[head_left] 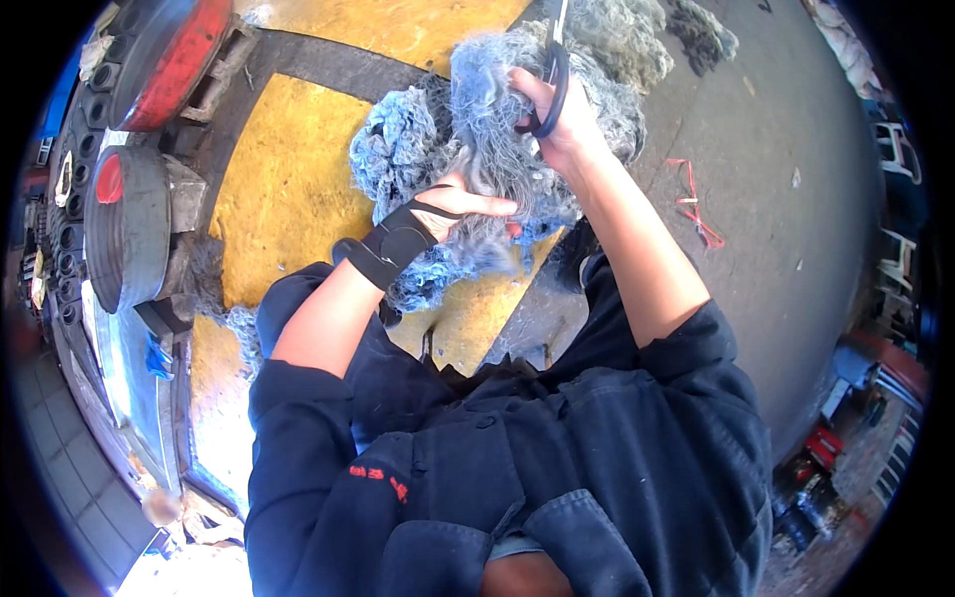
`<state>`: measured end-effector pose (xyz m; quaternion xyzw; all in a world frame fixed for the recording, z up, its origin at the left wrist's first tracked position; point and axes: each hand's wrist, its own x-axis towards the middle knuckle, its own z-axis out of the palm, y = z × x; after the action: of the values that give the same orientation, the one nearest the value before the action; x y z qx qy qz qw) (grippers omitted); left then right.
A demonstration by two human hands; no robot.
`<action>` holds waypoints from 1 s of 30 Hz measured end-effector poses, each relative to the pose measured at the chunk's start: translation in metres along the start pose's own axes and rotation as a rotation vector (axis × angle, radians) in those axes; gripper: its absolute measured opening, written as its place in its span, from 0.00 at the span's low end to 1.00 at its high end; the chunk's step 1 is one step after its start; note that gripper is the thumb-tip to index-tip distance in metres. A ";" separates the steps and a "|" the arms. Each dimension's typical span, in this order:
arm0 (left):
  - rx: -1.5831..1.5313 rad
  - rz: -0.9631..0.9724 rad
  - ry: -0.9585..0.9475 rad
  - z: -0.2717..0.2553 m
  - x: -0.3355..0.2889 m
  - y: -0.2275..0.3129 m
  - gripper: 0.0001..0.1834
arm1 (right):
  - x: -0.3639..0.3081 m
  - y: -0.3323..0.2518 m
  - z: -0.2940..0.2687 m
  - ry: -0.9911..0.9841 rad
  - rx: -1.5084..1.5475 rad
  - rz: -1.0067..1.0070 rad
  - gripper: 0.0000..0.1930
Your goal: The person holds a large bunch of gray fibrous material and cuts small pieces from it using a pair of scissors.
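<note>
So nearest is the person's dark jacket point(607, 428), red stitching on the front and sleeves pushed up to the elbows. Past that, the left hand point(450, 206), with a black wrist wrap point(386, 249), has hold of a big blue-grey mess of tangled fibres point(489, 85), one digit stretched straight across it, the others partly buried. The right hand point(565, 127) is a bit further out on the right, closed around the dark handles of some scissors point(555, 85), blades pointing away from the body, thumb against the fluff. The fibre mess sits right in front of the person, mostly over yellow flooring point(284, 169), with bluer clumps hanging toward the knees. Off to the right, a thin red strip point(688, 204) lies crumpled on the grey floor point(796, 189). Over on the left there's a round dark drum-like thing point(139, 244) with a red patch, then a bigger red-and-dark one point(171, 75) beyond it. Furthest ahead, more greyish fluff point(632, 40) lies just past the pile.
</note>
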<state>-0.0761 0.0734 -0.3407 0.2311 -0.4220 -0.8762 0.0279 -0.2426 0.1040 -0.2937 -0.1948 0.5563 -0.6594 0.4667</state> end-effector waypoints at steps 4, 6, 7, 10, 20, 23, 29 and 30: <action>-0.243 -0.149 0.059 -0.016 0.004 -0.015 0.18 | 0.013 -0.005 -0.011 -0.027 -0.255 -0.160 0.21; -0.525 -0.181 0.141 -0.019 0.002 -0.002 0.25 | 0.017 -0.003 -0.018 -0.032 -0.483 -0.251 0.23; -0.582 -0.071 0.214 -0.018 0.001 0.004 0.31 | 0.017 -0.002 -0.021 -0.034 -0.598 -0.296 0.25; -0.608 0.129 0.111 0.000 -0.009 0.036 0.32 | 0.002 0.005 -0.007 -0.136 -0.877 -0.272 0.30; -0.264 0.216 0.348 -0.052 -0.004 0.020 0.15 | -0.023 0.013 0.012 -0.536 -0.380 0.081 0.19; -0.268 0.346 0.441 -0.059 -0.010 0.020 0.15 | -0.018 0.013 0.003 -0.401 -0.705 -0.112 0.14; -0.130 0.510 1.058 -0.159 -0.102 0.063 0.17 | -0.006 0.008 -0.024 -0.155 -1.053 -0.247 0.14; 0.003 0.561 1.105 -0.198 -0.149 0.076 0.17 | 0.000 0.015 -0.020 -0.080 -0.906 -0.180 0.14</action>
<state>0.1303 -0.0835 -0.3333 0.5310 -0.3911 -0.5858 0.4711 -0.2523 0.1160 -0.3135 -0.4517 0.7509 -0.3796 0.2966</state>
